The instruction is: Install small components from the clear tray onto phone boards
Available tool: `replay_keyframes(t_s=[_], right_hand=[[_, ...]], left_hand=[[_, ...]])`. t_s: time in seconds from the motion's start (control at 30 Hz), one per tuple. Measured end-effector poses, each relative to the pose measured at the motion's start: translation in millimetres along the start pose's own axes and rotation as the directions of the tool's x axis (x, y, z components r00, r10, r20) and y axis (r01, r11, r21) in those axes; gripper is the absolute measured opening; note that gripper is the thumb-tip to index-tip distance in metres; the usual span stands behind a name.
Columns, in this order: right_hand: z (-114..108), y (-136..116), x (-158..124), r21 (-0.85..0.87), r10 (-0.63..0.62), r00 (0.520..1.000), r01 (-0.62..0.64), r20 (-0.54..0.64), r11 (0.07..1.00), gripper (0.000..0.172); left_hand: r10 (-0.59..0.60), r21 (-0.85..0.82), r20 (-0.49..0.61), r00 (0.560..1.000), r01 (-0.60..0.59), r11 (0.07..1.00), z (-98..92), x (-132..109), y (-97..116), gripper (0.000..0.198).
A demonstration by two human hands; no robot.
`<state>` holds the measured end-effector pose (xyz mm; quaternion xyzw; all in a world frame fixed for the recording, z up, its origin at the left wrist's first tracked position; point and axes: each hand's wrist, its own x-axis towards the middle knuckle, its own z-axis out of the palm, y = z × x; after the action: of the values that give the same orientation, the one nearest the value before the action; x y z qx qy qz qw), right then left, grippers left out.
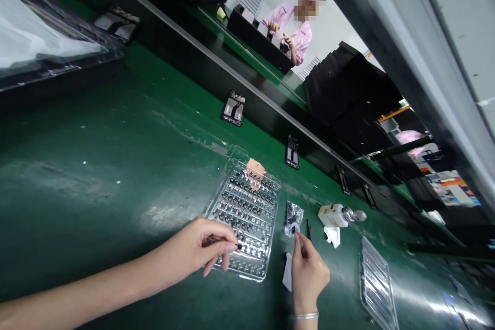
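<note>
My left hand (pixel 212 247) is over the lower part of a clear plastic tray (pixel 273 247), thumb and forefinger pinched on a small black part (pixel 240 247). Rows of small electronic parts with dark and copper-coloured bits fill much of the tray. My right hand (pixel 310 270), with a bracelet at the wrist, is closed in a pinch at the near end of a small clear plastic bag (pixel 296 212) holding dark pieces. Whether its fingertips grip the bag or a tiny dark piece there, I cannot tell.
A black pen-like stick (pixel 309 229), a white bottle with a metal top (pixel 332 215) and a second clear tray (pixel 377 281) lie to the right. Opened phones (pixel 233 109) line the green belt behind. A large black tray (pixel 58 69) stands left. A person in pink (pixel 299 36) works opposite.
</note>
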<state>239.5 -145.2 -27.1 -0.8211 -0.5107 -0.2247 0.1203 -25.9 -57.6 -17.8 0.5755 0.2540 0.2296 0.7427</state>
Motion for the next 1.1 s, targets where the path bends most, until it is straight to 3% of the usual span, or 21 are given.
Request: replay_keyframes(t_s=[0.23, 0.43, 0.5, 0.57, 0.63, 0.73, 0.83, 0.93, 1.1], right_hand=[[19, 1, 9, -0.039, -0.094, 0.991, 0.098, 0.095, 0.994, 0.031], [8, -6, 11, -0.051, -0.07, 0.991, 0.076, 0.111, 0.996, 0.027], [-6, -19, 5, 0.049, -0.014, 0.994, 0.009, 0.111, 0.999, 0.024], [-23, -39, -4, 0.288, 0.042, 0.985, -0.089, 0.167, 0.953, 0.021], [-39, -64, -14, 0.546, 0.019, 0.968, -0.158, 0.251, 0.823, 0.016], [-55, -96, -23, 0.749, -0.112, 0.959, -0.127, 0.26, 0.651, 0.01], [-59, -110, -25, 0.812, -0.188, 0.962, -0.054, 0.199, 0.581, 0.008], [-59, -111, -24, 0.803, -0.205, 0.963, -0.018, 0.174, 0.596, 0.011], [-58, -111, -24, 0.823, -0.186, 0.961, -0.066, 0.204, 0.565, 0.011]], left_hand=[[-0.019, -0.014, -0.008, 1.0, 0.019, 1.0, -1.0, -3, 9, 0.022], [-0.01, -0.054, 0.032, 0.999, 0.011, 0.998, -0.2, -6, 10, 0.024], [-0.022, -0.076, 0.032, 0.999, 0.024, 0.997, 0.1, -4, 10, 0.023], [-0.03, -0.099, 0.031, 0.999, 0.032, 0.995, 0.3, -4, 11, 0.022], [-0.033, -0.115, 0.025, 0.999, 0.036, 0.993, 0.3, -4, 12, 0.02], [-0.031, -0.123, 0.022, 0.999, 0.033, 0.992, 0.1, -5, 13, 0.018], [-0.026, -0.113, 0.027, 0.999, 0.029, 0.993, 0.0, -7, 15, 0.018], [-0.032, -0.098, 0.032, 0.999, 0.035, 0.995, 0.4, -7, 15, 0.018], [-0.023, -0.065, 0.033, 0.999, 0.025, 0.998, 0.4, -9, 18, 0.018]])
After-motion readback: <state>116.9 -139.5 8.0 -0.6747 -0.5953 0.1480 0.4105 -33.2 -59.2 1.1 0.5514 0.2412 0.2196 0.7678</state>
